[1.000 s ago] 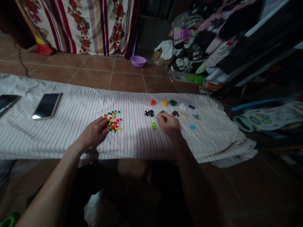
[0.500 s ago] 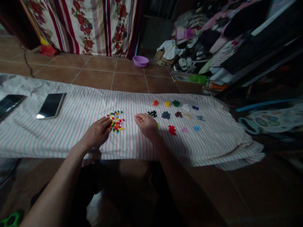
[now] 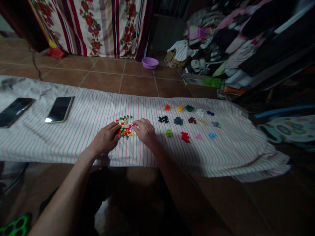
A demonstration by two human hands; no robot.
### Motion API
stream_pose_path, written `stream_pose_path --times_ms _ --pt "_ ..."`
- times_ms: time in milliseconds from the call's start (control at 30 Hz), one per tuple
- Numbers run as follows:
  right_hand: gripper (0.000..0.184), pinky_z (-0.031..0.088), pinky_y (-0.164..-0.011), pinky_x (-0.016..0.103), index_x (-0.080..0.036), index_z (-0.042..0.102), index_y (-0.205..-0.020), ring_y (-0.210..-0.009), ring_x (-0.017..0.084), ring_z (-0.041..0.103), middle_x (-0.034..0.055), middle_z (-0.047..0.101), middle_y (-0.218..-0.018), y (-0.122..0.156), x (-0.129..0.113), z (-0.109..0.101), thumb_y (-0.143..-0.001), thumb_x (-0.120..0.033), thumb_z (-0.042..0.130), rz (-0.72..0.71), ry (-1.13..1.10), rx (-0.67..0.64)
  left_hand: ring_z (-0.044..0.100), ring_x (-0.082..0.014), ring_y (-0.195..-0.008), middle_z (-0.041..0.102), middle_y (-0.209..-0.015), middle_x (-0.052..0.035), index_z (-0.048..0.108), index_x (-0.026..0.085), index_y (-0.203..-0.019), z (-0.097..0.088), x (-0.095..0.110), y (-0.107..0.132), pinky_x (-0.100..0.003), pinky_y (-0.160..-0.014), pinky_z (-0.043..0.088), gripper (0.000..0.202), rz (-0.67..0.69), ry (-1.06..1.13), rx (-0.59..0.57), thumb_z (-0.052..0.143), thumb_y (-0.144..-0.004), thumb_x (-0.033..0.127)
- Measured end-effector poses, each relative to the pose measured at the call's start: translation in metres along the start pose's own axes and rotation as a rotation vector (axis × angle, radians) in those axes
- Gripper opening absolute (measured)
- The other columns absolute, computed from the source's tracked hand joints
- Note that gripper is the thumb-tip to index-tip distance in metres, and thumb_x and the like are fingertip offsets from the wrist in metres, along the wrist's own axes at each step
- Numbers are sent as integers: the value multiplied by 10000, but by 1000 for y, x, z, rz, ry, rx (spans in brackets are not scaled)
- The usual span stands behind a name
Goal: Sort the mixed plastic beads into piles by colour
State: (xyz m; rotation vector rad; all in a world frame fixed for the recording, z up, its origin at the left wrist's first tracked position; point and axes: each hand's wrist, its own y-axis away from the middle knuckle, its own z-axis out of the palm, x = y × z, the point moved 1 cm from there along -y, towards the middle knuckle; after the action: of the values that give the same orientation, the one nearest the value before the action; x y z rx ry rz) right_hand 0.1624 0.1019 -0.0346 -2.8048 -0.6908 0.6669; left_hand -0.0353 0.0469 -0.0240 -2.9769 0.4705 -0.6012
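Observation:
A heap of small mixed-colour pieces lies on a pink-striped cloth. My left hand rests flat at the heap's left edge, its fingers stretched out and touching the pieces. My right hand is at the heap's right edge, with its fingertips pinched together; what they grip is too small to name. To the right lie small single-colour groups, among them orange, yellow, green, black, lime, red and light blue.
Two phones lie face up on the cloth's left part. Beyond it on the tiled floor are a purple bowl, a floral curtain and heaped clothes. A plastic toy lies at the right.
My right hand has moved left from the sorted groups to the right edge of the mixed heap. My left hand has stayed at the heap. The camera has turned slightly.

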Motion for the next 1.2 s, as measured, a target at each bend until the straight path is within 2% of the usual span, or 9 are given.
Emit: stream_pose_path --times_ms 200,433,600,833,1000,1200 --pt "93 422 -829 301 -223 659 -911 -896 193 567 45 643 -899 0 1 1 -899 -218 567 -8 -33 35 467 -257 -1342 580 -1365 -129 556 184 -1262 2 -3 1 -448 -1107 423 433 6 7 9 446 -893 383" --pt "140 428 -823 296 -204 628 -915 -843 181 583 41 656 -858 1 6 0 -888 -163 497 -53 -123 72 493 -277 -1316 594 -1340 -156 568 163 -1246 3 -2 0 -476 -1099 431 426 15 18 29 461 -893 375" --pt "164 436 -814 302 -200 627 -921 -828 187 583 46 653 -839 3 12 -4 -870 -153 478 -48 -139 109 489 -268 -1322 598 -1340 -144 567 169 -1246 1 0 0 -473 -1103 430 418 12 23 31 469 -876 338" --pt "178 449 -798 293 -193 644 -921 -802 184 587 46 654 -816 9 25 -20 -856 -156 483 6 -151 142 519 -255 -1292 605 -1326 -149 569 147 -1240 -6 5 -1 -434 -1104 429 437 -34 19 -17 424 -871 331" --pt "189 458 -825 299 -188 651 -923 -807 185 598 54 668 -834 14 35 -33 -847 -165 479 22 -144 178 533 -254 -1276 610 -1329 -122 581 192 -1217 -6 6 -1 -452 -1085 446 413 -42 1 -6 428 -858 327" --pt "219 488 -779 301 -184 656 -948 -761 184 605 56 677 -825 26 55 -58 -835 -193 468 83 -161 265 545 -264 -1263 617 -1318 -126 587 187 -1229 -5 9 2 -453 -1051 478 424 -29 -8 9 454 -852 330"
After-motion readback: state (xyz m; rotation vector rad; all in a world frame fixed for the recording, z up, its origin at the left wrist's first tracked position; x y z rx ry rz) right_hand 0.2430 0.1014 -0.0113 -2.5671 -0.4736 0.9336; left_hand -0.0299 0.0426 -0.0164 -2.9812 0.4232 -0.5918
